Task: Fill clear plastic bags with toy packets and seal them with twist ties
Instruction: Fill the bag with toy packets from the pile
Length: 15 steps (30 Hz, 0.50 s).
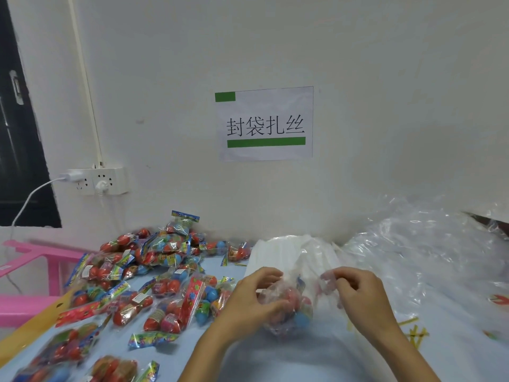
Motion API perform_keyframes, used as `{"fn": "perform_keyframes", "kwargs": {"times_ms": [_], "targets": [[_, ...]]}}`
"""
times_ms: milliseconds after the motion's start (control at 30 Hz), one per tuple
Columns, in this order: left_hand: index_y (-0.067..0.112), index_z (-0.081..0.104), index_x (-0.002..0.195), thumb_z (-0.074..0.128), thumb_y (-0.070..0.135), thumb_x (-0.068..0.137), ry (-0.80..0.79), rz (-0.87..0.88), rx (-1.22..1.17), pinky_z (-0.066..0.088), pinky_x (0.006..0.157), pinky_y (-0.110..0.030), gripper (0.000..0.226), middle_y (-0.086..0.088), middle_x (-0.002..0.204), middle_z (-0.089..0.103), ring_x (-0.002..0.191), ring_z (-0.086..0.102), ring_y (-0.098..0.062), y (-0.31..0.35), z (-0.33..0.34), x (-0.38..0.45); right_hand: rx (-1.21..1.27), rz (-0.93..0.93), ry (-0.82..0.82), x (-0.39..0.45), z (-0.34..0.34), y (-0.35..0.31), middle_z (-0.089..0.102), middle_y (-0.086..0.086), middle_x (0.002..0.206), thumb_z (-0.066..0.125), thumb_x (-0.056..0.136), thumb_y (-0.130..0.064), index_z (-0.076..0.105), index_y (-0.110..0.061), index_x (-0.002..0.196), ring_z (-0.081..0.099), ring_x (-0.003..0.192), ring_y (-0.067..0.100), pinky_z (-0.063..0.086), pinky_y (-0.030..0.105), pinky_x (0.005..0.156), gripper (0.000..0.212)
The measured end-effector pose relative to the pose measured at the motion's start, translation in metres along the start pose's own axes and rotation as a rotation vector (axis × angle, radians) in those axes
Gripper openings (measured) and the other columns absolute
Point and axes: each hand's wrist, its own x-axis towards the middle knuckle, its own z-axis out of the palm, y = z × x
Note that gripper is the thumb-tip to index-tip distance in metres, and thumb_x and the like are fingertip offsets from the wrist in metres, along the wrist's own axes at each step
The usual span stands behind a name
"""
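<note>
Together left hand (254,295) and right hand (358,292) grip filled clear bag (289,307).

Even, soft indoor light; faint shadows; motion blur lower left; wide-angle bending at edges.

Both hands, left (249,297) and right (358,293), grip a filled clear bag (289,304) mid-table (275,362), with toy packets (132,274) heaped toward its left edge.
</note>
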Motion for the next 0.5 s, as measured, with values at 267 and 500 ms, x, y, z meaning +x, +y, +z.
{"fn": "perform_keyframes", "kwargs": {"times_ms": [267, 500], "targets": [[0.027, 0.074, 0.085, 0.071, 0.019, 0.091, 0.178, -0.023, -0.133, 0.053, 0.087, -0.021, 0.011, 0.014, 0.09, 0.074, 0.093, 0.067, -0.001, 0.002, 0.002, 0.005, -0.016, 0.013, -0.187, 0.0, -0.006, 0.003, 0.074, -0.01, 0.073, 0.045, 0.084, 0.013, 0.078, -0.029, 0.084, 0.057, 0.052, 0.001, 0.037, 0.008, 0.047, 0.053], [0.032, 0.077, 0.08, 0.08, 0.015, 0.081, 0.188, -0.069, -0.176, 0.056, 0.077, -0.02, 0.017, 0.013, 0.086, 0.075, 0.085, 0.069, -0.003, 0.0, 0.002, 0.005, -0.25, -0.006, -0.393, -0.005, 0.001, 0.014, 0.073, 0.007, 0.087, 0.045, 0.09, 0.0, 0.073, -0.013, 0.084, 0.065, 0.085, 0.03, 0.052, 0.041, 0.076, 0.032]]}}
